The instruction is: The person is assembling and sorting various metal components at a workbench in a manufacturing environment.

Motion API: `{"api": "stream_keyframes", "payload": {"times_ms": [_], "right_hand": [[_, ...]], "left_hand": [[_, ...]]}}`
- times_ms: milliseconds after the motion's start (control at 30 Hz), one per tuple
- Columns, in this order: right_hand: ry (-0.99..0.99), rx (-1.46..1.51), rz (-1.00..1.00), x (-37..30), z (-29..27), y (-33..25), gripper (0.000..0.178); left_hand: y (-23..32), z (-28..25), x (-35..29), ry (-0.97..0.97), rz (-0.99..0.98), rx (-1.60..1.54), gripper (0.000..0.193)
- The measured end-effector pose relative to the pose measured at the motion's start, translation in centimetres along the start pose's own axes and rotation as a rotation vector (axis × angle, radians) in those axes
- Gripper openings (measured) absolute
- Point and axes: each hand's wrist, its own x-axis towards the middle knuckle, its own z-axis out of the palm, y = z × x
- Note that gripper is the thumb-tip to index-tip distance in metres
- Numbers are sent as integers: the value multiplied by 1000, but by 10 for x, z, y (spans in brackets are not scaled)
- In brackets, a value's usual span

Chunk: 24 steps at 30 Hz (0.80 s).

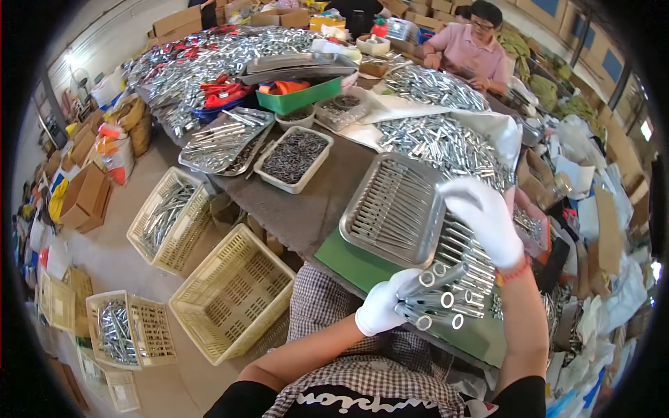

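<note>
Busy workshop counter (268,209), loosely bunched metal tubes (432,298)

Cardboard boxes (85,198) stand in the room at nine o'clock; a co-worker (481,52) sits at one, and a heap of shiny pieces (446,143) lies at two. Between four and five o'clock, the metal tubes jut from the left hand (382,306), their hollow ends spread unevenly. Smooth as they look, they could slide past one another if that grip slackened, the outer ones likely dropping first onto the green mat (341,261). A low sweep by the right hand (484,219) might knock the loose row (474,254) near it askew, or catch the metal tray (373,252) of thin rods (390,202).

The left forearm (296,355) slants from seven o'clock toward five, gloved fingers wrapped around the tubes. The right forearm (524,320) rises from past four toward three o'clock, the gloved hand leaning toward ten. Its fingers are curled; whether they pinch anything, I cannot tell.
</note>
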Motion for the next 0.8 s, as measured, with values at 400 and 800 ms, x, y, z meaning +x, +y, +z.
{"api": "stream_keyframes", "payload": {"times_ms": [400,800], "right_hand": [[135,-943,-144,117,66,164,17],[57,-753,21,117,66,142,15]], "left_hand": [[-32,17,-19,-37,-255,-241,74],[6,2,-6,-11,-87,52,76]]}}
